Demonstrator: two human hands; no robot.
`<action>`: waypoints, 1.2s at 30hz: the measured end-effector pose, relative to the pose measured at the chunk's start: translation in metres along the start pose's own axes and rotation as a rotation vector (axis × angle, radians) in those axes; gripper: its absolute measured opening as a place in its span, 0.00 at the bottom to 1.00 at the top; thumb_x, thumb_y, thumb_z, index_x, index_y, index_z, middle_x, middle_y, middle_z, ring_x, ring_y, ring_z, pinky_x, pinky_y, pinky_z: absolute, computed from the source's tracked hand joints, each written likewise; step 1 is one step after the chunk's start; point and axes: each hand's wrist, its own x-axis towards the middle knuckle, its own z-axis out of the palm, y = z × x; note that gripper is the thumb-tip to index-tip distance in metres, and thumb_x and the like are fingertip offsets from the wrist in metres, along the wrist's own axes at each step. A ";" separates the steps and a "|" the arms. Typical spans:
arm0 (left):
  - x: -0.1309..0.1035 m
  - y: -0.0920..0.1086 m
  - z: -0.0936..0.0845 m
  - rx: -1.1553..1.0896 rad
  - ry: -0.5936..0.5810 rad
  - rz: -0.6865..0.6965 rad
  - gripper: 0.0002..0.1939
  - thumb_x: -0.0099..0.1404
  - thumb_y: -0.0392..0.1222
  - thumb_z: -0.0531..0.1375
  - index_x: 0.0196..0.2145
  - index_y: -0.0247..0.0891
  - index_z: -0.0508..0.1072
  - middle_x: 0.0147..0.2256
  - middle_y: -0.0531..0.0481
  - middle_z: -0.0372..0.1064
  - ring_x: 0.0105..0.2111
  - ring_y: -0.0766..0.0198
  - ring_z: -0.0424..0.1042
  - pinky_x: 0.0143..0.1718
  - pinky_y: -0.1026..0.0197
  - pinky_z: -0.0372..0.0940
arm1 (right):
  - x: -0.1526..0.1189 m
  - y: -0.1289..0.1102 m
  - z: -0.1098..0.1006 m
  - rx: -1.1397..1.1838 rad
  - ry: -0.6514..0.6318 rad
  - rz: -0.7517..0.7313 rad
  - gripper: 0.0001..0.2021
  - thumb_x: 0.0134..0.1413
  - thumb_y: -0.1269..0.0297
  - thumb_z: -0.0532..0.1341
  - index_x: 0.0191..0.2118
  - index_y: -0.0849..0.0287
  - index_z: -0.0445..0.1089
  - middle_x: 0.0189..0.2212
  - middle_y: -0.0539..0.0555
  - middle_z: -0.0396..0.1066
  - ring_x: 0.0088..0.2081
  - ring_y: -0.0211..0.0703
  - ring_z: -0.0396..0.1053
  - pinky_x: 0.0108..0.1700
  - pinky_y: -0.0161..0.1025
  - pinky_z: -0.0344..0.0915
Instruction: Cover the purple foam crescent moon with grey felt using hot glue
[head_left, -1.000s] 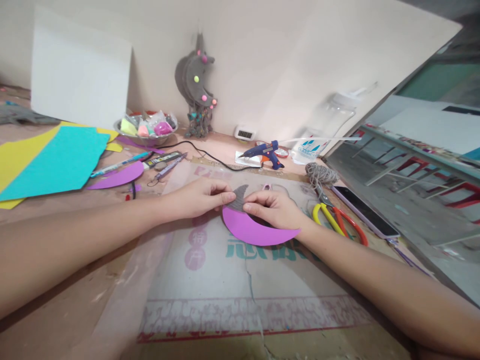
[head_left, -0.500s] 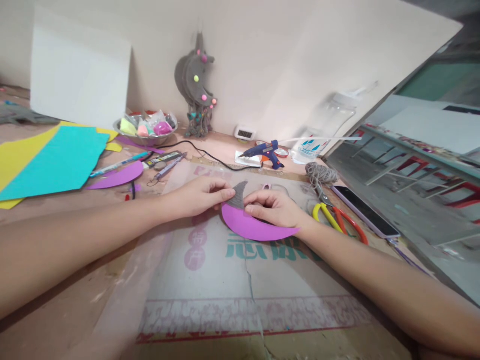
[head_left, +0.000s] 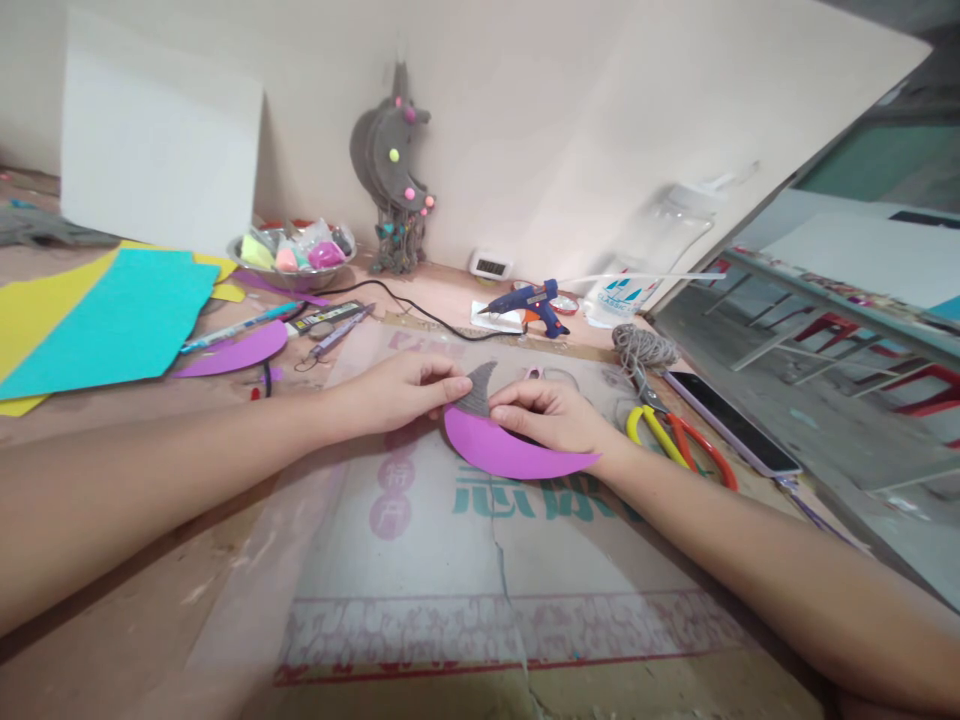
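Note:
A purple crescent (head_left: 510, 448) is held over the printed sheet, its upper left tip wound with grey cord (head_left: 477, 392). My left hand (head_left: 409, 392) pinches the crescent at the left edge of the cord-covered part, thumb on top. My right hand (head_left: 551, 412) grips it just right of the cord, thumb and fingers together. The crescent's right point reaches my right wrist. A ball of grey cord (head_left: 643, 347) lies beyond my right hand, beside scissors (head_left: 664, 435) with yellow and orange handles.
A blue glue gun (head_left: 532, 303), a small timer (head_left: 491, 265) and a bottle (head_left: 652, 250) stand behind. At left are turquoise sheets (head_left: 112, 320), another purple crescent (head_left: 240, 352), pens and a bowl (head_left: 262, 272). A phone (head_left: 731, 422) lies right.

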 end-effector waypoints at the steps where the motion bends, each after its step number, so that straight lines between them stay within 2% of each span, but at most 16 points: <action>1: 0.000 0.000 0.000 0.000 0.001 0.002 0.17 0.65 0.51 0.50 0.27 0.35 0.64 0.22 0.57 0.57 0.21 0.72 0.58 0.22 0.67 0.53 | 0.000 0.000 0.000 -0.003 -0.001 0.001 0.14 0.43 0.54 0.64 0.31 0.61 0.72 0.22 0.48 0.68 0.23 0.32 0.59 0.26 0.32 0.57; 22: -0.001 0.001 0.000 -0.038 -0.004 -0.032 0.18 0.66 0.53 0.49 0.27 0.36 0.63 0.21 0.57 0.56 0.21 0.72 0.57 0.21 0.68 0.52 | 0.000 -0.003 0.001 -0.033 0.009 -0.021 0.13 0.46 0.55 0.63 0.31 0.62 0.72 0.23 0.49 0.68 0.23 0.32 0.60 0.26 0.31 0.59; 28: 0.000 -0.001 0.000 -0.015 -0.009 -0.009 0.20 0.64 0.57 0.50 0.26 0.36 0.62 0.21 0.57 0.55 0.20 0.72 0.57 0.20 0.68 0.51 | 0.000 -0.002 0.001 -0.031 0.019 -0.018 0.13 0.46 0.55 0.63 0.31 0.62 0.72 0.24 0.50 0.68 0.23 0.32 0.60 0.26 0.31 0.58; 36: 0.003 -0.005 -0.001 0.063 -0.011 0.059 0.19 0.65 0.53 0.50 0.24 0.36 0.60 0.20 0.57 0.54 0.20 0.72 0.55 0.22 0.67 0.50 | -0.001 0.000 0.000 -0.037 0.007 -0.048 0.13 0.47 0.55 0.62 0.31 0.61 0.72 0.23 0.49 0.68 0.23 0.32 0.61 0.26 0.32 0.58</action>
